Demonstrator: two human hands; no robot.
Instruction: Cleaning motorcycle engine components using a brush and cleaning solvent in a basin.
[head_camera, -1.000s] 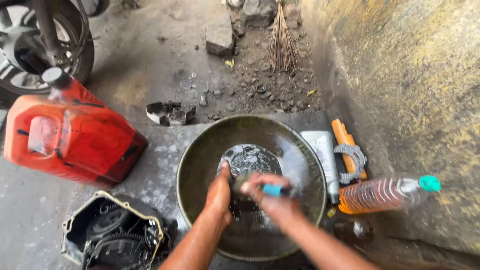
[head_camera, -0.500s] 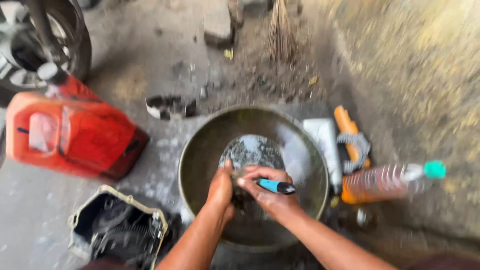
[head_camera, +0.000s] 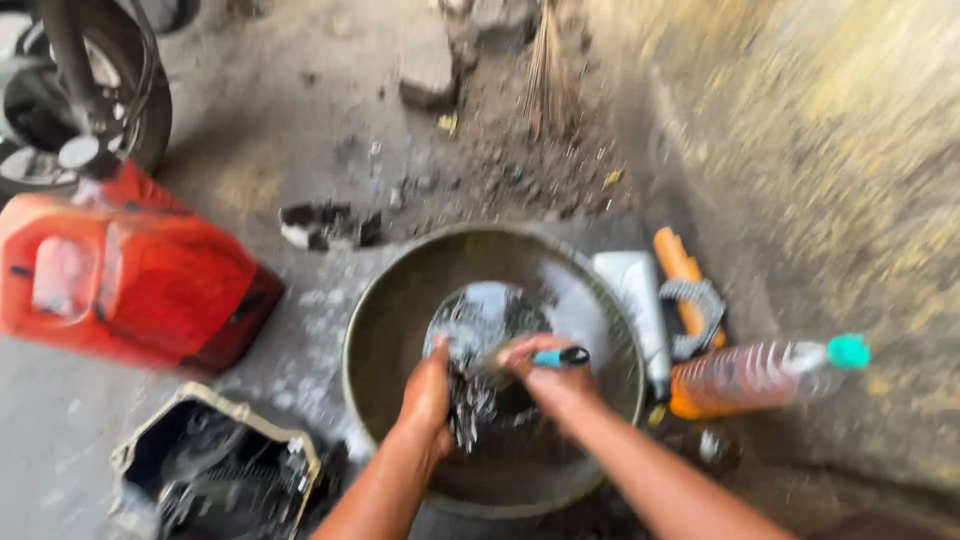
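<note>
Both hands busy in my basin (head_camera: 380, 330) — left hand (head_camera: 428, 398) grips a still-grimy metal part (head_camera: 470, 405), right hand (head_camera: 545, 375) clamps the brush (head_camera: 555, 356) — scrubbing looks unfinished.

Motion blur smears the dark part (head_camera: 470, 400) between both hands (its shape unreadable).

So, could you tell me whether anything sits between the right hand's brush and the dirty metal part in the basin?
Nothing visible does: the right hand holds the brush against the metal part, which the left hand grips inside the basin.
</note>
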